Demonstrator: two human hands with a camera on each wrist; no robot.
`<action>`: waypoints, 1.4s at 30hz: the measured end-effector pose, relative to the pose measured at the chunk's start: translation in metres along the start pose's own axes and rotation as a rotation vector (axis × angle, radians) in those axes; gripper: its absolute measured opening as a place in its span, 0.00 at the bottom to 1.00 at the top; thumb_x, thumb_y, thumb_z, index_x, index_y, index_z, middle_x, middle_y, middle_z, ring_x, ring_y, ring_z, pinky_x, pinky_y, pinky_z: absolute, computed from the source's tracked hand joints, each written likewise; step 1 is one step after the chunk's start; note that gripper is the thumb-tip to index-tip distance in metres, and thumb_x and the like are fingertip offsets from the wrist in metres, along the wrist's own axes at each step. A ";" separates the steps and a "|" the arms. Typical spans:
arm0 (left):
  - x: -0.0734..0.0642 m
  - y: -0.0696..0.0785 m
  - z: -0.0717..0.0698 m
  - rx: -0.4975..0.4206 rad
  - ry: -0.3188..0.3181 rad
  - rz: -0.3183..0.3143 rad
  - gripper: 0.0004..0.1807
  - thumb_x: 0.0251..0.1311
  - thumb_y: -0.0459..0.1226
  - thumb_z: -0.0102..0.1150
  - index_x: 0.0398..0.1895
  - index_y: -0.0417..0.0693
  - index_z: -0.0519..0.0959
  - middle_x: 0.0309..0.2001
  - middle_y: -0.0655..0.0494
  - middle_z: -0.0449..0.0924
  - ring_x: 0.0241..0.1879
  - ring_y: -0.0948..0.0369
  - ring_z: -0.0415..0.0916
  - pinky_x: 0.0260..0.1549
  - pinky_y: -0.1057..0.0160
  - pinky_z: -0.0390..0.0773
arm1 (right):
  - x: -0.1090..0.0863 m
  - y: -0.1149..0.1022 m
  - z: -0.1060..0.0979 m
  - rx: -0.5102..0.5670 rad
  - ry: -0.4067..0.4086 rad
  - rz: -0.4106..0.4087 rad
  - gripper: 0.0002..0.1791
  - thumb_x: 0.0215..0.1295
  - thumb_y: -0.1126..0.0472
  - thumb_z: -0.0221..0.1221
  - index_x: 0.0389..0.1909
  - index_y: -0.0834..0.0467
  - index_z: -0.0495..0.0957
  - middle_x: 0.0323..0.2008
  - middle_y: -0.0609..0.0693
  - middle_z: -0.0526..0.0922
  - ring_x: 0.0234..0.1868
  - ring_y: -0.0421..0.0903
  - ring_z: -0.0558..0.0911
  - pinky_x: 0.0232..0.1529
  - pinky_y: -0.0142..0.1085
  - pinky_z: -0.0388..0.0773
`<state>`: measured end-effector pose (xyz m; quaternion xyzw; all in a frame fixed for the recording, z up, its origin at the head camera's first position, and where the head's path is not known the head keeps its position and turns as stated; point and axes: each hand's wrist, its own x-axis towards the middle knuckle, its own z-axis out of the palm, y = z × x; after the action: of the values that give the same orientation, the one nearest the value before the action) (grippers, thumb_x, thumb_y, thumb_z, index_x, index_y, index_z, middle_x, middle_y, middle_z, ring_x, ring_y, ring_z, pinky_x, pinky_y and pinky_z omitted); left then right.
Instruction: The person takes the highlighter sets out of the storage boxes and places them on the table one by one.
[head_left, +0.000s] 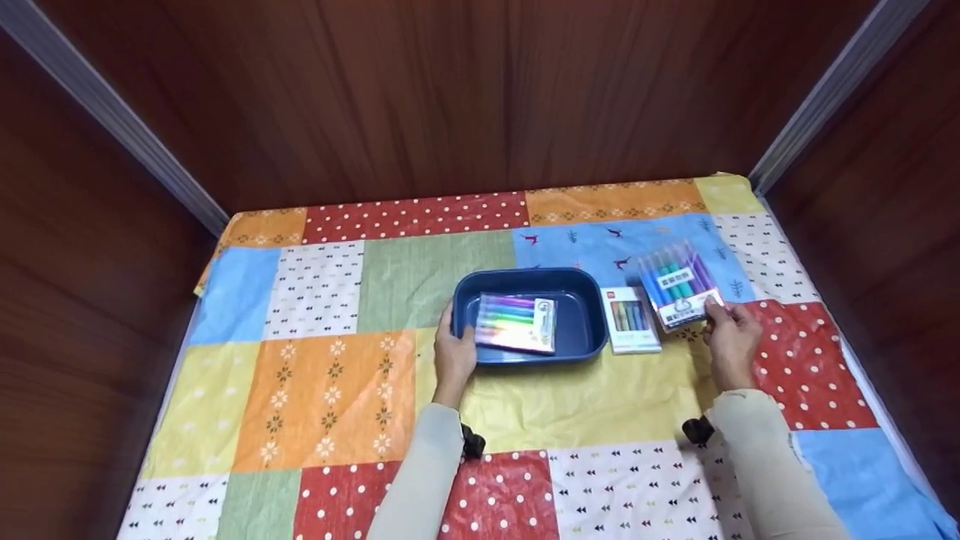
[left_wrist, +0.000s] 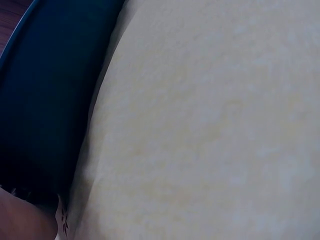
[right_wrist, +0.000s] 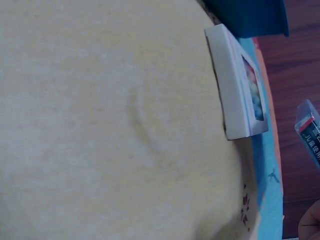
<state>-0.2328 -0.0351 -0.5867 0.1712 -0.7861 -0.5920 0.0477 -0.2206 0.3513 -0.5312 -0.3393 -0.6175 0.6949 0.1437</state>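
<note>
Though blurry, held pen pack (head_left: pixel 678 283) seemingly multicoloured

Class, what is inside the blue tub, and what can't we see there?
One pen pack lies in the tub, toward its left end. Whatever is directly beneath the pack is covered.

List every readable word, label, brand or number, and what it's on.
"儿童使用" (apparent reading): dark strip on the marker pack in the right hand; its other characters are cut off or too blurred.
White box: red mark and print, too small to read.
Pen set in the blue container: label too small to read.
</note>
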 end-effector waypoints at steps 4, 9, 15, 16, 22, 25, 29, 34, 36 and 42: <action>-0.001 0.001 0.003 -0.004 -0.013 0.001 0.32 0.67 0.34 0.53 0.75 0.56 0.65 0.73 0.44 0.69 0.71 0.44 0.67 0.68 0.43 0.68 | 0.003 0.003 -0.006 0.012 0.015 -0.003 0.11 0.69 0.60 0.62 0.26 0.55 0.75 0.15 0.41 0.73 0.17 0.37 0.69 0.20 0.28 0.66; -0.001 0.001 0.002 -0.006 -0.001 -0.003 0.32 0.67 0.34 0.53 0.75 0.56 0.66 0.73 0.45 0.69 0.71 0.44 0.67 0.68 0.43 0.68 | 0.004 0.005 -0.006 0.056 -0.004 0.017 0.12 0.69 0.60 0.61 0.25 0.56 0.74 0.14 0.42 0.72 0.15 0.37 0.68 0.18 0.28 0.64; 0.001 0.001 0.002 -0.003 -0.005 -0.002 0.32 0.67 0.34 0.53 0.75 0.57 0.65 0.73 0.45 0.69 0.70 0.44 0.68 0.67 0.43 0.69 | 0.006 0.008 -0.012 0.117 0.003 0.085 0.10 0.69 0.60 0.61 0.28 0.56 0.75 0.15 0.43 0.73 0.16 0.37 0.69 0.18 0.28 0.67; 0.000 0.000 0.001 -0.003 -0.007 -0.003 0.32 0.67 0.34 0.53 0.75 0.57 0.66 0.73 0.45 0.69 0.70 0.44 0.68 0.67 0.43 0.69 | 0.006 0.009 -0.014 0.115 0.009 0.095 0.09 0.69 0.60 0.61 0.29 0.56 0.75 0.15 0.43 0.73 0.16 0.36 0.70 0.18 0.28 0.68; 0.000 0.000 0.000 0.012 -0.008 -0.012 0.33 0.67 0.34 0.53 0.76 0.58 0.65 0.73 0.45 0.69 0.70 0.43 0.69 0.65 0.42 0.71 | 0.009 0.017 -0.018 0.076 0.027 0.139 0.08 0.69 0.57 0.62 0.32 0.55 0.77 0.16 0.42 0.75 0.16 0.36 0.71 0.19 0.28 0.69; 0.000 0.000 0.000 0.020 -0.007 -0.006 0.33 0.67 0.34 0.53 0.76 0.58 0.65 0.73 0.44 0.69 0.69 0.42 0.69 0.64 0.41 0.72 | 0.008 0.018 -0.018 0.065 0.019 0.154 0.08 0.70 0.56 0.61 0.33 0.54 0.76 0.16 0.42 0.74 0.16 0.36 0.70 0.18 0.29 0.68; 0.001 -0.001 0.000 0.010 -0.006 0.000 0.33 0.67 0.34 0.53 0.76 0.58 0.65 0.73 0.45 0.69 0.70 0.43 0.68 0.66 0.42 0.70 | 0.008 0.018 -0.020 0.069 0.005 0.184 0.10 0.70 0.55 0.62 0.32 0.54 0.74 0.14 0.43 0.73 0.14 0.37 0.69 0.15 0.31 0.65; 0.002 0.000 -0.001 0.007 0.005 0.007 0.32 0.66 0.34 0.53 0.75 0.57 0.67 0.72 0.46 0.70 0.71 0.45 0.68 0.67 0.44 0.69 | 0.008 0.019 -0.022 0.007 -0.018 0.208 0.13 0.69 0.51 0.61 0.31 0.54 0.72 0.14 0.43 0.71 0.14 0.39 0.68 0.13 0.34 0.63; 0.002 0.000 -0.001 0.003 0.008 0.009 0.32 0.66 0.34 0.53 0.74 0.56 0.67 0.72 0.46 0.70 0.71 0.46 0.67 0.68 0.44 0.69 | 0.009 0.020 -0.023 -0.033 -0.025 0.220 0.13 0.70 0.49 0.61 0.33 0.53 0.72 0.15 0.43 0.72 0.15 0.39 0.69 0.14 0.34 0.64; 0.001 -0.001 -0.001 -0.001 0.004 0.010 0.32 0.66 0.34 0.53 0.75 0.57 0.67 0.72 0.46 0.70 0.71 0.45 0.68 0.66 0.43 0.70 | 0.013 0.024 -0.026 -0.035 -0.002 0.257 0.13 0.70 0.50 0.61 0.32 0.54 0.74 0.16 0.43 0.72 0.16 0.39 0.69 0.17 0.33 0.65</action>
<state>-0.2330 -0.0365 -0.5870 0.1686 -0.7865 -0.5918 0.0522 -0.2082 0.3740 -0.5579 -0.4177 -0.5812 0.6968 0.0469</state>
